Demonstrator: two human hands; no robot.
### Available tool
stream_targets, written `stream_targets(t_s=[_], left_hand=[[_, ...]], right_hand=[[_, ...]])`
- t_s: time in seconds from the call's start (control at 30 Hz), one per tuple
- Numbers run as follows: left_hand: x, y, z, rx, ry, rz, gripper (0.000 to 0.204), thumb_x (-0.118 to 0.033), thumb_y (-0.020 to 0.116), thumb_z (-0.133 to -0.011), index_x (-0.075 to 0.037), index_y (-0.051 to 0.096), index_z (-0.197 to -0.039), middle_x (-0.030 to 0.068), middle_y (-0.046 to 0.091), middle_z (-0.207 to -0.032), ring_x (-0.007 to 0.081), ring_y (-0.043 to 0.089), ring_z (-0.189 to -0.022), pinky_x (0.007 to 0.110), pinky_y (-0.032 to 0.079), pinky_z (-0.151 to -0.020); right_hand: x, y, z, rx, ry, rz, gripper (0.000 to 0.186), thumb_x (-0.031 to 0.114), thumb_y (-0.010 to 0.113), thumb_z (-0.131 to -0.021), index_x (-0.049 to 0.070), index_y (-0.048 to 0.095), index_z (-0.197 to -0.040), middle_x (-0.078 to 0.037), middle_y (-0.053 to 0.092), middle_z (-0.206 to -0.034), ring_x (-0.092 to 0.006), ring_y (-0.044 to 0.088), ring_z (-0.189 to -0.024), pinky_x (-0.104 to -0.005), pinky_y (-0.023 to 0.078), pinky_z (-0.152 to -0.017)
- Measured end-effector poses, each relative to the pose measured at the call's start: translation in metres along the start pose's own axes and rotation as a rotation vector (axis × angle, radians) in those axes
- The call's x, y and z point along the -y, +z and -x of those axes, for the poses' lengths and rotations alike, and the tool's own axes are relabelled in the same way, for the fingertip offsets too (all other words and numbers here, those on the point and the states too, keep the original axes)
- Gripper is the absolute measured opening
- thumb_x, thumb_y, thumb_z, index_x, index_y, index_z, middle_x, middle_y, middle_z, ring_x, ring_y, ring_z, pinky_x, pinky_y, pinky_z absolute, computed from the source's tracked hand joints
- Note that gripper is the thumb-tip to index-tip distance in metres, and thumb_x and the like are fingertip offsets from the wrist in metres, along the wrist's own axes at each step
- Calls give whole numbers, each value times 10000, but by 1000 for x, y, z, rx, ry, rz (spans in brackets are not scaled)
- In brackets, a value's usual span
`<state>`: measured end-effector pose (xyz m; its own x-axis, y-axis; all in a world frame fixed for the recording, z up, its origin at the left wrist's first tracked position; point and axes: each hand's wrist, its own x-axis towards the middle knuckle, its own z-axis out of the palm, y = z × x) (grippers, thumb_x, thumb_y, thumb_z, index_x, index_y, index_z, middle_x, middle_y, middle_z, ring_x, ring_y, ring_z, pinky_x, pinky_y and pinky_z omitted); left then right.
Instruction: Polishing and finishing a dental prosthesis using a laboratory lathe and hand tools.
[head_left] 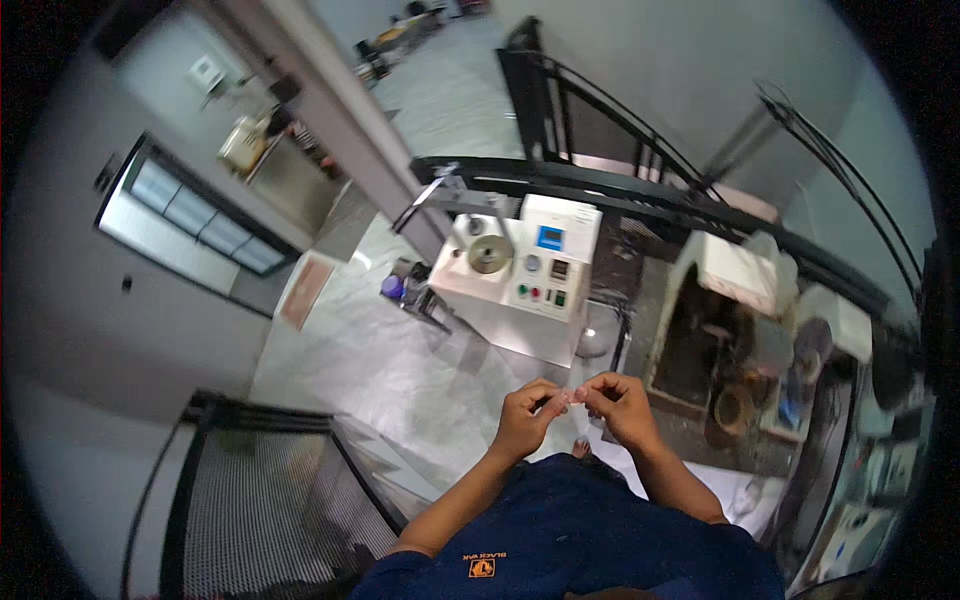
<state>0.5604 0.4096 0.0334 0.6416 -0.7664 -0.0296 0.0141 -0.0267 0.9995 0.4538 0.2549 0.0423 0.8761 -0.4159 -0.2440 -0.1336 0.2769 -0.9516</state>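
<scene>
In front of my body, my left hand (530, 418) and my right hand (618, 408) come together, thumb and fingertips pinched in each. Between the fingertips there seems to be a tiny pale thing (573, 397), too small to make out. Beyond the hands stands a white machine (515, 320) with a round metal disc (490, 254) on top, a blue screen (549, 236), and several knobs and coloured buttons. Neither hand touches it.
On the right, a dirty bench (670, 395) carries a white hooded machine (735, 272) and a brownish round pot (733, 408). A black mesh chair (290, 500) stands at lower left. Black metal railing (640, 185) runs behind the white machine. A doorway (190, 225) is at left.
</scene>
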Motion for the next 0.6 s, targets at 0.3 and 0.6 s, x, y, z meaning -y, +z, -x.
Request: stream_targets(t_s=[0.3, 0.6], left_hand=[[-1, -153, 63, -430, 66, 36, 133, -87, 631, -923, 30, 692, -909, 58, 644, -858, 111, 585, -778, 244, 455, -704], [-3, -276, 97, -515, 239, -38, 104, -70, 653, -896, 26, 691, -909, 82, 662, -897, 120, 594, -806, 250, 460, -717]], right_hand=[[-8, 169, -60, 376, 6, 128, 124, 81, 728, -860, 9, 672, -943, 10, 640, -780, -57, 540, -678, -203, 426, -616], [-17, 308, -93, 418, -86, 179, 120, 118, 710, -882, 4, 677, -898, 2, 644, -765, -61, 538, -663, -207, 431, -606]])
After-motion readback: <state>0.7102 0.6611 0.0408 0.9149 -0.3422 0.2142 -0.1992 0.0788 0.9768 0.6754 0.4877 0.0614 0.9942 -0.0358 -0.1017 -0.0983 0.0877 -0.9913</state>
